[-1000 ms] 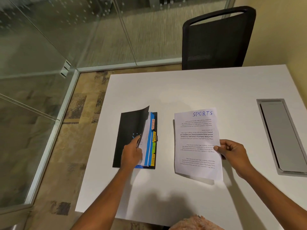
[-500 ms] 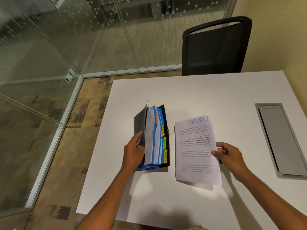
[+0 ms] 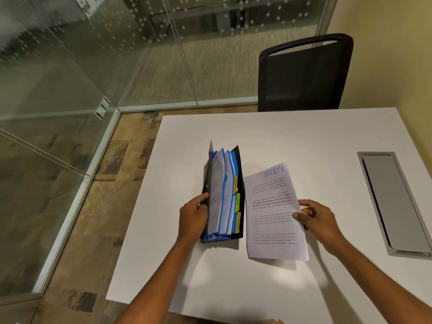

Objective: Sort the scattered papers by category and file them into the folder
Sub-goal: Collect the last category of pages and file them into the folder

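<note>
While the left hand (image 3: 192, 218) grips the black front cover (image 3: 208, 181) and holds the folder (image 3: 223, 192) open on the table (image 3: 280, 136), you can count four paper tabs down its right side: one orange (image 3: 226, 164), one yellow FINANCE (image 3: 235, 183), one green HR (image 3: 237, 202) and one yellow SPORTS (image 3: 238, 222). Blue dividers and white pages fan out inside. One loose sheet (image 3: 273, 211), thin white paper with SPORTS handwritten in blue, sits just right of the folder. Its right edge is pinched by the right hand (image 3: 318, 220), thumb on top. One black mesh chair (image 3: 304, 73) stands across the smooth white table, and one grey rectangular hatch (image 3: 392, 202) is sunk into the tabletop.
</note>
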`<state>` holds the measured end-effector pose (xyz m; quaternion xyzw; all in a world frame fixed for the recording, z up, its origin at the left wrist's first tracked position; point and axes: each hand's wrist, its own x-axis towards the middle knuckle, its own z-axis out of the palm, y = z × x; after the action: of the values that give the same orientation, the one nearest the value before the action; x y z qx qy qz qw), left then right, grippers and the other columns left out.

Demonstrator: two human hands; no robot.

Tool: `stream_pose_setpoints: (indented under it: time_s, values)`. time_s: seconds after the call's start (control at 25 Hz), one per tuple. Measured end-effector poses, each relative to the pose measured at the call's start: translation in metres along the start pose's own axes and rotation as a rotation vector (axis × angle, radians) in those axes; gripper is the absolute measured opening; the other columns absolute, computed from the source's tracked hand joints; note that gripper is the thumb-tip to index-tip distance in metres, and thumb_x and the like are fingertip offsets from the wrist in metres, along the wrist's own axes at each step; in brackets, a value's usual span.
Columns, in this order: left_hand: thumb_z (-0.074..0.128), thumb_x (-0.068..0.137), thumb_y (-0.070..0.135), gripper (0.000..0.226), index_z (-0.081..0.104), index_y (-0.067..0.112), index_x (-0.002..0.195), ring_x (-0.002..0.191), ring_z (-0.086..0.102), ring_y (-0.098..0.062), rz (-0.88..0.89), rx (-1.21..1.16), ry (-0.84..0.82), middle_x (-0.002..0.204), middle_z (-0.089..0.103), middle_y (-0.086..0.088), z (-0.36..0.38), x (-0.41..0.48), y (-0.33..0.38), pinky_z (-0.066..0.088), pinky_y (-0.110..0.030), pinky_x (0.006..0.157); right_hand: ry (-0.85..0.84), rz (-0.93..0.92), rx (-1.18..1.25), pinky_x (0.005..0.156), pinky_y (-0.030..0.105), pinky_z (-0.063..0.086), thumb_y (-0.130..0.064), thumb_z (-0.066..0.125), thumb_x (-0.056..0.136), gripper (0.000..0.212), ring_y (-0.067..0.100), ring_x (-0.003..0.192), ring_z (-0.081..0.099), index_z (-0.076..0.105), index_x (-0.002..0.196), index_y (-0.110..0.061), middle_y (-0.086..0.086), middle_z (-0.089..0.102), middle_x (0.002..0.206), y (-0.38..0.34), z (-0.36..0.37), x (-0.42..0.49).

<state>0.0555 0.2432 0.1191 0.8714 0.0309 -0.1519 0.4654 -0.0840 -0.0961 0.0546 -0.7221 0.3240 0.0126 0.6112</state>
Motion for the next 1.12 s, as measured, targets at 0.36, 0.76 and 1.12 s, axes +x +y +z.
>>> stream_pose_setpoints:
  time_s: [0.36,0.76,1.12]
  values:
    - [0.098,0.060,0.062,0.134,0.025,0.026,0.166,0.128,0.047,-0.009,0.081,0.324,-0.039,0.152,0.046,0.006,0.030,-0.021,-0.005,0.059,-0.039,0.099,0.026,0.029,0.020,0.071,0.043,0.054,0.000,0.080,0.091,0.031,0.022,0.065,0.060,0.078,0.111,-0.024,0.003,0.063,0.065,0.002,-0.008,-0.005]
    - [0.085,0.088,0.024,0.109,0.011,0.029,0.167,0.138,0.046,-0.019,0.073,0.470,-0.075,0.155,0.032,0.005,0.044,-0.029,-0.012,0.067,-0.039,0.083,0.046,0.039,0.035,0.070,0.043,0.055,0.001,0.079,0.092,0.030,0.023,0.065,0.058,0.077,0.113,-0.021,0.003,0.061,0.065,-0.003,-0.016,-0.007]
    - [0.075,0.090,-0.008,0.112,0.006,0.026,0.172,0.150,0.044,-0.023,0.088,0.404,-0.073,0.176,0.020,0.004,0.038,-0.028,-0.014,0.065,-0.041,0.094,0.100,0.049,0.094,0.074,0.048,0.061,-0.004,0.079,0.094,0.031,0.029,0.078,0.070,0.074,0.113,-0.028,0.028,0.069,0.090,-0.029,-0.023,-0.021]
